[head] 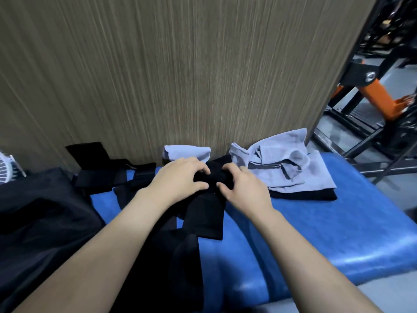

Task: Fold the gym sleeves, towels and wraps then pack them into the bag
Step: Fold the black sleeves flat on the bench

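On the blue padded bench (316,224), from the left: a dark bag (38,213) lies slumped, probably waiting to be packed. Just beside it, black wraps (106,170) lie loose against the wooden panel (180,64). At the centre, the left hand (178,177) and the right hand (241,186) both pinch a black sleeve (203,215) at its far end, fingers curled into the cloth, seemingly to turn that end over into a fold. Behind the hands sits a pale blue towel (185,151), rolled. Further right, another pale towel (293,166) lies crumpled over dark fabric, apparently not yet folded.
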The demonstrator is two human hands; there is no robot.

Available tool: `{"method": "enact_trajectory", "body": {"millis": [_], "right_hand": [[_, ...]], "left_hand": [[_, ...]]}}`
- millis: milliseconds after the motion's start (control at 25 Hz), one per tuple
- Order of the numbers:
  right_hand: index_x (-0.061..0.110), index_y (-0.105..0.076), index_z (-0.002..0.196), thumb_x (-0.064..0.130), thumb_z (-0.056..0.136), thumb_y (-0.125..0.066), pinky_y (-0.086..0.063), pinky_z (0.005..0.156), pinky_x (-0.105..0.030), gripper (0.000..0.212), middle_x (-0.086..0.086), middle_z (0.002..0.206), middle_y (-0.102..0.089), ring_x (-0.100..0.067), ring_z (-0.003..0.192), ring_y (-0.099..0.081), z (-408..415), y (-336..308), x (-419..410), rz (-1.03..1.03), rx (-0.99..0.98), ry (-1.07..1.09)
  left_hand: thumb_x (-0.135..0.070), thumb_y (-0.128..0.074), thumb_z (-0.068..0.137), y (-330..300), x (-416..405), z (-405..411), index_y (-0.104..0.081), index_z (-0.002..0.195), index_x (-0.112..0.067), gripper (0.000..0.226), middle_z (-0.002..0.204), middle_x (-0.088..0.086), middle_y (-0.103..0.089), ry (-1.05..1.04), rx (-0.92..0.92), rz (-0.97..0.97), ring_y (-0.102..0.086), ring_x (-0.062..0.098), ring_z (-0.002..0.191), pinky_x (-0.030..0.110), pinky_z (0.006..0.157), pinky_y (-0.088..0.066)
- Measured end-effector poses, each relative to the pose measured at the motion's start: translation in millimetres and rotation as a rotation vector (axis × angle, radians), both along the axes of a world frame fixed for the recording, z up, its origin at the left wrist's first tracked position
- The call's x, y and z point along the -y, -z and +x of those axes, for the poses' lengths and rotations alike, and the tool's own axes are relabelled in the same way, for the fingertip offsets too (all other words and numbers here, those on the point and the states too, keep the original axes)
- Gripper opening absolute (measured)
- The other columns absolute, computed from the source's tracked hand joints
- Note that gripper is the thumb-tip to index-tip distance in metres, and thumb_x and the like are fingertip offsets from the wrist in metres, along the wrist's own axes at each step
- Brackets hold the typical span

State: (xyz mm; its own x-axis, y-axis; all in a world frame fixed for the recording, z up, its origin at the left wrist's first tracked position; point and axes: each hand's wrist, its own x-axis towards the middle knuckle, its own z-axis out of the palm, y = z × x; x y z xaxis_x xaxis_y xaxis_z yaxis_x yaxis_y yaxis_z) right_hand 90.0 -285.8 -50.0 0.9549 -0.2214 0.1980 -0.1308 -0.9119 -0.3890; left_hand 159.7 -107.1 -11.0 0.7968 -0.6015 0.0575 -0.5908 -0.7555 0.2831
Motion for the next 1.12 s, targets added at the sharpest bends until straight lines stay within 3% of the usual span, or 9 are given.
{"method": "enact_trajectory", "body": {"millis": [200,480,640,760,840,960,1040,1120], "right_hand": [[0.027,-0.061,0.111,0.023,0.091,-0.052,-0.048,0.068,-0.037,0.022,-0.001,0.103,-0.069,-0.03,0.092,-0.064,7,-3,0,-0.016,0.09,0.089],[0.018,-0.062,0.099,0.014,0.086,-0.055,-0.051,0.069,-0.042,0.016,-0.004,0.08,-0.069,-0.029,0.076,-0.063,-8,-26,-1,0.175,0.38,0.154],[0.021,-0.055,0.089,0.013,0.084,-0.05,-0.054,0.064,-0.047,0.011,0.002,0.066,-0.063,-0.026,0.064,-0.065,-38,-53,4,0.55,0.518,0.223],[0.009,-0.054,0.093,0.008,0.089,-0.047,-0.058,0.058,-0.054,0.008,-0.014,0.078,-0.068,-0.031,0.058,-0.07,-71,-72,19,0.868,0.463,0.248],[-0.001,-0.053,0.103,0.006,0.093,-0.045,-0.058,0.061,-0.052,0.015,-0.027,0.092,-0.069,-0.037,0.061,-0.072,-93,-79,28,1.044,0.396,0.258],[-0.006,-0.052,0.113,0.005,0.098,-0.041,-0.06,0.069,-0.047,0.021,-0.026,0.105,-0.069,-0.042,0.073,-0.073,-123,-86,35,1.304,0.359,0.212],[0.003,-0.053,0.11,0.003,0.099,-0.039,-0.062,0.068,-0.043,0.018,-0.023,0.097,-0.066,-0.043,0.077,-0.073,-143,-94,38,1.511,0.368,0.127],[0.006,-0.052,0.102,0.0,0.099,-0.038,-0.063,0.063,-0.039,0.015,-0.013,0.076,-0.065,-0.04,0.07,-0.072,-159,-102,43,1.653,0.381,0.086]], "left_hand": [[-0.047,-0.066,0.087,8,6,5,-0.065,0.091,-0.037,0.01,0.103,-0.014,-0.055,0.031,-0.083,0.048,-0.052,0.009,0.099,0.034,0.083,-0.046],[-0.054,-0.057,0.092,5,3,-4,-0.06,0.122,-0.045,0.032,0.128,-0.013,-0.049,0.03,-0.129,0.162,-0.047,0.013,0.122,0.035,0.09,-0.043],[-0.055,-0.052,0.094,-1,0,-16,-0.049,0.138,-0.043,0.046,0.136,-0.01,-0.046,-0.032,-0.12,0.242,-0.048,0.018,0.126,0.036,0.097,-0.041],[-0.058,-0.058,0.089,-4,4,-32,-0.048,0.139,-0.039,0.054,0.136,-0.007,-0.047,-0.036,-0.097,0.273,-0.045,0.02,0.13,0.035,0.103,-0.038],[-0.063,-0.067,0.078,-11,15,-50,-0.049,0.136,-0.035,0.068,0.13,-0.006,-0.048,-0.007,-0.061,0.16,-0.044,0.018,0.128,0.034,0.104,-0.036],[-0.072,-0.073,0.062,-17,50,-92,-0.044,0.132,-0.03,0.086,0.124,-0.006,-0.047,0.069,-0.094,-0.025,-0.047,0.017,0.12,0.036,0.1,-0.04],[-0.068,-0.074,0.067,-12,80,-124,-0.042,0.12,-0.026,0.075,0.116,-0.004,-0.047,0.056,-0.004,-0.072,-0.05,0.02,0.112,0.035,0.089,-0.04],[-0.046,-0.071,0.08,-11,101,-143,-0.041,0.108,-0.022,0.048,0.11,-0.003,-0.047,0.002,0.135,-0.168,-0.053,0.023,0.106,0.031,0.075,-0.033]]}}
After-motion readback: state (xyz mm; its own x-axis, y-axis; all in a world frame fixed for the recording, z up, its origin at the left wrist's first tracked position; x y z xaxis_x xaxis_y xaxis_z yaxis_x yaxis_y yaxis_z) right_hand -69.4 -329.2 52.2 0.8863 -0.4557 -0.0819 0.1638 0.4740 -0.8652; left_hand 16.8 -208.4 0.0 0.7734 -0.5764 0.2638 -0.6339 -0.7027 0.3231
